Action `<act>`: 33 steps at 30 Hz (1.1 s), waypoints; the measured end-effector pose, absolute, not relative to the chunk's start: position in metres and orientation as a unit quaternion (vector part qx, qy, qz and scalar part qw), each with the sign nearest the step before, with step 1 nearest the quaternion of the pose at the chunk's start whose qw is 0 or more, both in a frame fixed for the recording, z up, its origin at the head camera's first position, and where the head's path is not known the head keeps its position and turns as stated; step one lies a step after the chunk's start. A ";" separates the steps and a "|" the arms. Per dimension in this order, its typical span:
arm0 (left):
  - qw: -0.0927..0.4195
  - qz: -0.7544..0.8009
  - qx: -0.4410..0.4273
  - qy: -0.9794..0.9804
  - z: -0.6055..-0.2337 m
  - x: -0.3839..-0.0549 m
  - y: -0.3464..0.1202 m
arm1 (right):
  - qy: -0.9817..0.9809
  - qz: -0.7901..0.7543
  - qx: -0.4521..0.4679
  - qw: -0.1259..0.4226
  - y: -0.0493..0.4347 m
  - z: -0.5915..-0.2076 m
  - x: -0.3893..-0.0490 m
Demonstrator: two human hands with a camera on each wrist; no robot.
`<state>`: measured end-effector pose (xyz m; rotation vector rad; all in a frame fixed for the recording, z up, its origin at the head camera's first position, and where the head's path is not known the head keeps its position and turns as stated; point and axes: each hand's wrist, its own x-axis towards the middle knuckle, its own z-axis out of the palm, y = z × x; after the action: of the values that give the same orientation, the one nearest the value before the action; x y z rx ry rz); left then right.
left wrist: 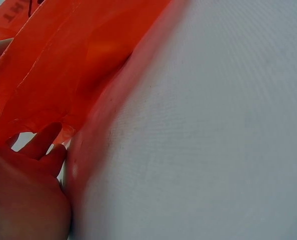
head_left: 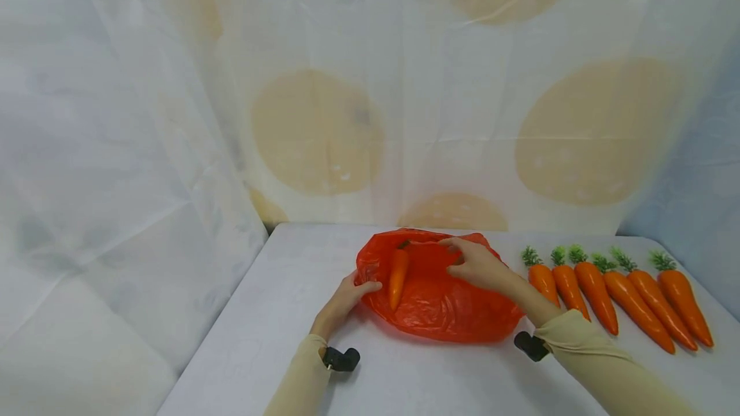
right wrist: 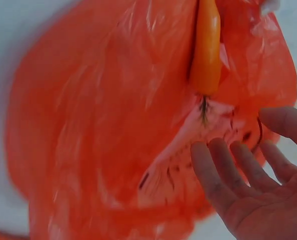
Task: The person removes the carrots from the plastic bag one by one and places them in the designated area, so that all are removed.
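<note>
A thin red plastic bag (head_left: 457,313) with dark printing lies spread on the table, its mouth toward the back. One orange carrot (head_left: 398,278) rests in its left part, green top toward the mouth, as the right wrist view shows too. My left hand (head_left: 348,295) grips the bag's left edge, thumb over the plastic; in the left wrist view fingers (left wrist: 43,142) curl at a gap in the red film. Over the right side of the mouth is my right hand (head_left: 481,266), fingers (right wrist: 223,165) spread and relaxed, nothing in the palm.
Several orange carrots (head_left: 597,297) with leafy green tops lie in a slanted row on the table's right side. The white table (head_left: 277,313) meets a pale curtain (head_left: 433,101) with yellow circles at the back. Each wrist wears a black camera (head_left: 341,359).
</note>
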<state>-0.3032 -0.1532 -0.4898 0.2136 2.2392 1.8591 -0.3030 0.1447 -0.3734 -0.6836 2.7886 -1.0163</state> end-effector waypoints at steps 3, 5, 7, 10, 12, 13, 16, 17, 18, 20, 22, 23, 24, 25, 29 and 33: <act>0.110 0.635 0.075 0.761 -0.490 -0.304 -0.153 | 0.917 -0.334 -0.211 0.057 0.126 -0.383 -0.306; 0.109 0.635 0.076 0.761 -0.490 -0.303 -0.153 | 0.918 -0.335 -0.201 0.065 0.114 -0.389 -0.307; 0.110 0.636 0.076 0.760 -0.490 -0.303 -0.153 | 0.918 -0.341 -0.188 0.073 0.103 -0.396 -0.308; 0.110 0.638 0.075 0.758 -0.489 -0.302 -0.153 | 0.920 -0.341 -0.175 0.081 0.088 -0.405 -0.311; 0.110 0.641 0.078 0.756 -0.489 -0.302 -0.153 | 0.923 -0.338 -0.163 0.082 0.080 -0.411 -0.312; 0.110 0.642 0.079 0.755 -0.489 -0.302 -0.154 | 0.924 -0.338 -0.156 0.084 0.076 -0.414 -0.313; 0.113 0.644 0.085 0.752 -0.490 -0.302 -0.155 | 0.928 -0.335 -0.138 0.083 0.065 -0.420 -0.315; 0.114 0.645 0.086 0.751 -0.489 -0.302 -0.155 | 0.929 -0.338 -0.128 0.083 0.061 -0.421 -0.316; 0.116 0.646 0.086 0.750 -0.489 -0.303 -0.155 | 0.927 -0.344 -0.121 0.084 0.058 -0.422 -0.316; 0.116 0.644 0.087 0.751 -0.488 -0.303 -0.156 | 0.927 -0.349 -0.112 0.082 0.052 -0.423 -0.317; 0.115 0.644 0.085 0.752 -0.487 -0.303 -0.156 | 0.927 -0.352 -0.105 0.079 0.047 -0.425 -0.317; 0.115 0.645 0.085 0.751 -0.487 -0.303 -0.156 | 0.927 -0.353 -0.103 0.077 0.044 -0.426 -0.317; 0.114 0.646 0.085 0.750 -0.487 -0.303 -0.156 | 0.927 -0.354 -0.100 0.077 0.042 -0.427 -0.316; 0.113 0.645 0.085 0.751 -0.487 -0.303 -0.156 | 0.928 -0.351 -0.098 0.076 0.040 -0.429 -0.316; 0.114 0.648 0.082 0.749 -0.488 -0.302 -0.156 | 0.934 -0.338 -0.089 0.071 0.034 -0.434 -0.314; 0.115 0.649 0.084 0.748 -0.488 -0.302 -0.156 | 0.941 -0.323 -0.086 0.060 0.030 -0.436 -0.312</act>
<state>-0.3023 -0.1558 -0.4884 0.2467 2.1910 1.9016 -0.3120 0.0304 -0.4356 -0.2589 2.8472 -0.9772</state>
